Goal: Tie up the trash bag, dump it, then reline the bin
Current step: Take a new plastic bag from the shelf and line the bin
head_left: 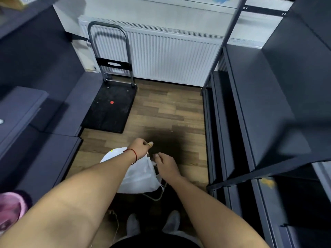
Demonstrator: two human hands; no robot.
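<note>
Hands apparently grip white trash bag; no legible writing.

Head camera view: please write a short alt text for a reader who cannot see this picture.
Seen from above, a person's left hand and right hand work together at the top of a white trash bag over a wooden floor. A black platform trolley stands ahead by a white radiator, between dark shelving units.
</note>
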